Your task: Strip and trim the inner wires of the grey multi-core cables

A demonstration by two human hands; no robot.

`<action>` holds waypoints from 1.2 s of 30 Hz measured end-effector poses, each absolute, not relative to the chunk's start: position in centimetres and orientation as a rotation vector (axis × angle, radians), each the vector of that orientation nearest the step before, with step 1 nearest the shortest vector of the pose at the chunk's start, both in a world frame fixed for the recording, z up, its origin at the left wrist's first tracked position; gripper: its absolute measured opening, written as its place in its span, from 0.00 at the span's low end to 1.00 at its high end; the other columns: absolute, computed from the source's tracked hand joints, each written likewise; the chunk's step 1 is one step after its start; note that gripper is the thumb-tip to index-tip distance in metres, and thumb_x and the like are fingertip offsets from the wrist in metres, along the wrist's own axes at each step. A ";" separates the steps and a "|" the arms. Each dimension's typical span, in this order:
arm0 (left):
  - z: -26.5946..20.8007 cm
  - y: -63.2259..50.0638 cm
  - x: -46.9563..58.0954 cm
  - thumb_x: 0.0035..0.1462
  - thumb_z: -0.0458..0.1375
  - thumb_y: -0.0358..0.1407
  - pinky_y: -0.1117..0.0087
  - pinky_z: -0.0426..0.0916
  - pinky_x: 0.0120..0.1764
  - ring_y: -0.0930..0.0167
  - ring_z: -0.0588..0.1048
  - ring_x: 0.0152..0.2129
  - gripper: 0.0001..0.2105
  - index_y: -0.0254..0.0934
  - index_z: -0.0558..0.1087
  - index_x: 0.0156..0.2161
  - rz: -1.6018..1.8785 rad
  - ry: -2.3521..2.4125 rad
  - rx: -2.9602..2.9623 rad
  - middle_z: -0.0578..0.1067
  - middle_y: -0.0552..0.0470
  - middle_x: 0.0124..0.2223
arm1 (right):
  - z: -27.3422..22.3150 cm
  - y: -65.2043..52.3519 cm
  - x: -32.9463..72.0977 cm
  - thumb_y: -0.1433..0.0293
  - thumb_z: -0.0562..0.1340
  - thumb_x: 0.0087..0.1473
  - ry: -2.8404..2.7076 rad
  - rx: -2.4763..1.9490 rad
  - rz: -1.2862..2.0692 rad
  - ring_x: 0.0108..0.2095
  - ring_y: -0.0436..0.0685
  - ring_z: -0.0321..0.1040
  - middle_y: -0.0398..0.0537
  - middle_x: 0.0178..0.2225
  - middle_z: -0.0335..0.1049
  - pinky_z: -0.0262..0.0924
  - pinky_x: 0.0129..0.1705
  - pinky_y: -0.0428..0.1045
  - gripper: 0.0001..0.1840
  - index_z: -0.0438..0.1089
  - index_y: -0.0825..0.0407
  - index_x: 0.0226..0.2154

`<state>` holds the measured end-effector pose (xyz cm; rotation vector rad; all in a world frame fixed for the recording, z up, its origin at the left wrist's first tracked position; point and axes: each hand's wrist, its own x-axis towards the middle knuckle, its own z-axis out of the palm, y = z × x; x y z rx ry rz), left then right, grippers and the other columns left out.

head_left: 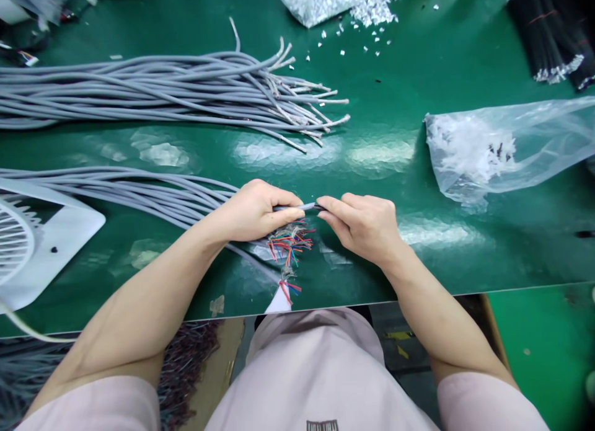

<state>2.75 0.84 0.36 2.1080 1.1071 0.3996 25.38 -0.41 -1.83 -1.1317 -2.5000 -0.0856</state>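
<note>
Grey cable [307, 206] spans the gap between both hands, over the green bench [395, 177]; the left hand [253, 213] pinches it between thumb and fingers, while the right hand's [365, 227] grip pinches what seems a small dark piece [318, 206] at its end. Red and blue wires [294, 240] fan out just beside the left hand
</note>
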 end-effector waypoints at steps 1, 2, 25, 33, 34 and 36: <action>0.4 0.9 2.7 0.58 0.53 0.41 0.78 0.58 0.26 0.78 0.68 0.20 0.16 0.31 0.78 0.34 0.397 1.103 2.101 0.76 0.56 0.25 | -1.8 -0.4 25.4 0.59 0.52 0.63 -2.515 -1.141 -0.069 0.23 0.49 0.59 0.42 0.25 0.70 0.44 0.27 0.49 0.18 0.74 0.47 0.41; 0.3 0.9 2.7 0.58 0.53 0.41 0.79 0.59 0.26 0.78 0.67 0.20 0.16 0.31 0.78 0.34 0.393 1.099 2.096 0.75 0.56 0.25 | -1.7 -0.4 25.4 0.59 0.51 0.63 -2.528 -1.150 -0.057 0.22 0.49 0.59 0.43 0.25 0.70 0.44 0.27 0.49 0.18 0.74 0.47 0.41; 1.0 1.3 2.4 0.56 0.53 0.42 0.79 0.61 0.27 0.77 0.67 0.23 0.16 0.31 0.78 0.34 0.220 0.987 1.925 0.76 0.54 0.27 | -1.7 1.0 25.4 0.73 0.58 0.56 -2.334 -0.691 0.748 0.32 0.50 0.70 0.47 0.32 0.74 0.61 0.34 0.44 0.09 0.73 0.54 0.38; 0.9 1.5 2.2 0.57 0.52 0.41 0.80 0.59 0.25 0.78 0.66 0.21 0.16 0.31 0.77 0.31 0.178 0.882 1.948 0.73 0.55 0.24 | -1.6 0.9 24.8 0.73 0.56 0.56 -2.547 -0.719 0.662 0.30 0.50 0.68 0.47 0.32 0.73 0.56 0.31 0.44 0.09 0.71 0.55 0.37; 1.0 1.5 2.1 0.57 0.52 0.40 0.80 0.59 0.25 0.78 0.66 0.21 0.15 0.31 0.77 0.31 0.180 0.876 1.938 0.73 0.55 0.24 | -1.6 0.9 24.8 0.73 0.56 0.56 -2.564 -0.717 0.651 0.31 0.51 0.68 0.47 0.32 0.73 0.56 0.31 0.44 0.09 0.71 0.55 0.37; 1.0 1.6 2.1 0.56 0.53 0.40 0.80 0.59 0.25 0.78 0.66 0.21 0.15 0.31 0.77 0.30 0.187 0.868 1.909 0.73 0.55 0.24 | -1.5 0.8 24.8 0.74 0.55 0.55 -2.600 -0.717 0.628 0.32 0.51 0.69 0.48 0.33 0.73 0.55 0.31 0.44 0.10 0.71 0.55 0.38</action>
